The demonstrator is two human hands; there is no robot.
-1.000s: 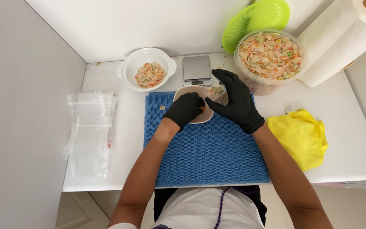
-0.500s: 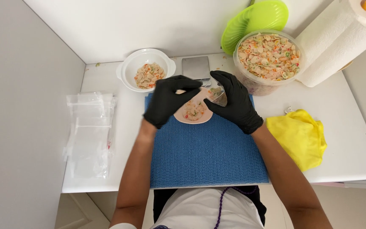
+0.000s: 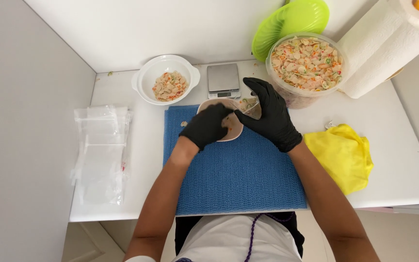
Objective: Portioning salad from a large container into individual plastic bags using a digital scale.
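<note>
My left hand (image 3: 207, 127), in a black glove, reaches into a small beige bowl (image 3: 233, 132) at the far edge of the blue mat (image 3: 238, 179). Its fingers are bunched on bits of pasta salad inside, and the hand hides most of the bowl. My right hand (image 3: 270, 116), also in a black glove, is just right of the bowl. It holds a small clear plastic bag (image 3: 249, 104) with some pasta salad in it. The fingertips of both hands nearly touch over the bowl.
Along the back stand a white bowl (image 3: 169, 85) with some pasta salad, a small kitchen scale (image 3: 223, 80), a big clear tub (image 3: 306, 65) full of pasta salad, a green lid (image 3: 289, 22) and a paper towel roll (image 3: 384, 48). A yellow cloth (image 3: 340, 155) lies right, clear bags (image 3: 100, 155) left.
My left hand rose from the bowl toward the bag half a second ago and has dropped back into the bowl. My right hand has stayed with the bag.
</note>
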